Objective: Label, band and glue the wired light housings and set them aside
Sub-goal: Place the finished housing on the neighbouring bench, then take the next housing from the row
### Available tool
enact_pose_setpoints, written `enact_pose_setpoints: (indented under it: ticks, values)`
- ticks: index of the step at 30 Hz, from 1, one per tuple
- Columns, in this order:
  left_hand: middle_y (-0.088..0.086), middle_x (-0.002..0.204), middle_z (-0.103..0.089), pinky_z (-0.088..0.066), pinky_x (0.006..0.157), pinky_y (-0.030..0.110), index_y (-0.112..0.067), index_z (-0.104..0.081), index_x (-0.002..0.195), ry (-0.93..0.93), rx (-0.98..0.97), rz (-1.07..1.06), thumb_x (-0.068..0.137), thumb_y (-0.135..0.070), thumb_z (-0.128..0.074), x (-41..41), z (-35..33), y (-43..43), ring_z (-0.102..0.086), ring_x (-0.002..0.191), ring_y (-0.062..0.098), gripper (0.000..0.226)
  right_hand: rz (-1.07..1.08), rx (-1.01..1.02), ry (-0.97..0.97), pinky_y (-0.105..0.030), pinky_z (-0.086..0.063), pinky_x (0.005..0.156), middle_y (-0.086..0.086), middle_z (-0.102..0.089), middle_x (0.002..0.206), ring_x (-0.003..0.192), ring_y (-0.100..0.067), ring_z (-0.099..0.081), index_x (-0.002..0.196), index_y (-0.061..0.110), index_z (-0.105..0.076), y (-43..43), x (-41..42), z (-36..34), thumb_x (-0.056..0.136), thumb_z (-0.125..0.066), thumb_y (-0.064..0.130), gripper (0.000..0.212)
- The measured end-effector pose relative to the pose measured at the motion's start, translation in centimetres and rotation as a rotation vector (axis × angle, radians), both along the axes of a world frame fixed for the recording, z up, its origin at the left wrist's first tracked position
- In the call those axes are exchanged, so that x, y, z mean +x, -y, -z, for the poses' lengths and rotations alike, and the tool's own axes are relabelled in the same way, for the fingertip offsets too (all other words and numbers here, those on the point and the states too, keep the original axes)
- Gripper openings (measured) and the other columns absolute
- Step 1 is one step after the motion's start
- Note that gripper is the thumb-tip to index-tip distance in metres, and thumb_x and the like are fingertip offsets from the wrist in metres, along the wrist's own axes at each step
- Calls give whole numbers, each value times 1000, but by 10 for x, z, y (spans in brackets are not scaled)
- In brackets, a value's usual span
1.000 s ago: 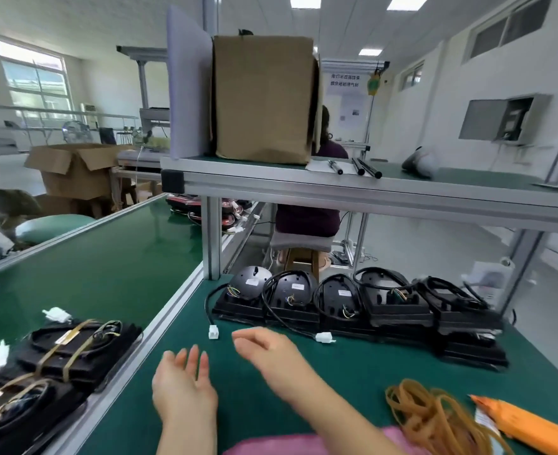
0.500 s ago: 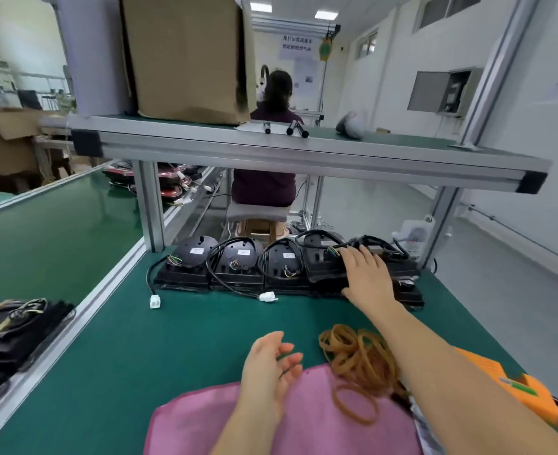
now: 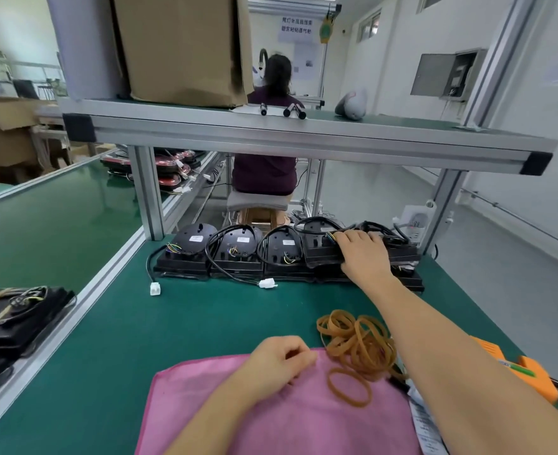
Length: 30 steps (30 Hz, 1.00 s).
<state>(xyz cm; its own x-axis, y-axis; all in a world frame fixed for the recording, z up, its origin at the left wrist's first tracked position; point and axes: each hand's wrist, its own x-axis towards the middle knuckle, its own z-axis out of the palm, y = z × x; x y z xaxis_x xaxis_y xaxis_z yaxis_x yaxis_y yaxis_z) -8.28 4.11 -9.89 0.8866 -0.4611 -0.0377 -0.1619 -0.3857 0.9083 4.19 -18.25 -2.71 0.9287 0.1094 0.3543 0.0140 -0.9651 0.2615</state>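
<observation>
- A second ago the right hand (image 3: 366, 257) was only setting out from above the pink cloth (image 3: 271, 412). Now it is well beyond the cloth's far edge, its fingers (image 3: 362, 236) wrapped over the fourth housing (image 3: 320, 249) in the row, a grasp where half a second back the palm lay flat
- That housing sits slightly raised and askew against its neighbours, so the pick-up of the next unit looks begun; label, band and glue are all still to come
- The left hand (image 3: 280, 359) has dropped onto the cloth's far edge with its fingers curled in; whether they pinch anything cannot be told
- The housings are hard matt black plastic, domed on flat bases, each with a stiff looped cable and coloured wire ends
- The rubber bands (image 3: 356, 343) are tan, springy loops tangled at the cloth's far right corner; the cloth itself is soft and woven
- Left of the cloth, past the counter (image 3: 107, 339) rail, lie the banded housings (image 3: 18, 320) — already set aside
</observation>
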Motion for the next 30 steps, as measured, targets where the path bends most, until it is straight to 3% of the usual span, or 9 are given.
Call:
enact_pose_setpoints:
  ticks: [6,12,16,20,22,24,26,28,30]
  values:
    - [-10,61,-59,-51,61,24,-28,-62,66,-1,6,74,87,-27,-67,12,2,2,-55,58,6,21,-51,139,-18,-35,-50,75,-4,-50,134,108,-26,-58,141,20,-37,-7,-8,-8,84,-61,25,62]
    - [-12,57,-60,-50,59,20,-27,-62,66,-36,-6,85,88,-29,-66,13,-1,2,-56,55,4,23,-164,200,59,-36,-53,73,-1,-49,134,108,-24,-58,142,21,-36,-29,-32,-28,86,-59,28,61]
    - [-4,66,-64,-54,68,31,-10,-67,81,-71,-57,67,91,-24,-62,13,-5,-1,-62,63,12,18,-235,228,177,-32,-50,61,2,-52,127,96,-21,-61,138,22,-42,-53,-75,-36,84,-60,29,58]
    - [15,88,-73,-58,68,29,-3,-66,101,-307,-585,-337,97,-23,-54,10,-30,-4,-70,78,26,24,-279,283,216,-33,-52,57,1,-56,126,97,-22,-64,133,20,-51,-73,-130,-30,77,-66,25,58]
    - [23,108,-70,-58,69,33,-3,-62,113,-446,-872,-483,102,-40,-40,9,-46,-13,-70,90,31,44,-280,289,212,-29,-53,54,0,-60,124,96,-20,-66,128,20,-57,-79,-157,-25,70,-73,23,60]
    - [21,129,-59,-56,72,39,-6,-46,137,-510,-963,-502,97,-61,-31,0,-56,-27,-65,103,33,70,-289,284,195,-24,-49,47,-2,-65,118,88,-20,-69,121,18,-65,-84,-182,-18,59,-81,22,64]
    - [14,143,-47,-53,77,45,-14,-28,151,-512,-914,-523,83,-75,-34,-15,-62,-40,-58,114,33,91,-312,269,178,-23,-49,44,-4,-68,114,85,-21,-71,116,17,-69,-87,-202,-8,53,-85,22,65]
    - [9,148,-43,-50,85,47,-21,-28,151,-451,-786,-554,72,-78,-41,-33,-63,-51,-54,121,31,98,-341,258,166,-22,-50,44,-5,-69,112,88,-19,-71,114,17,-70,-90,-220,4,50,-86,22,66]
    - [0,136,-54,-51,83,40,-25,-46,137,-385,-673,-560,83,-70,-44,-52,-61,-58,-60,113,21,71,-372,243,145,-21,-49,44,-4,-70,111,87,-18,-71,112,18,-71,-95,-237,16,46,-87,23,68]
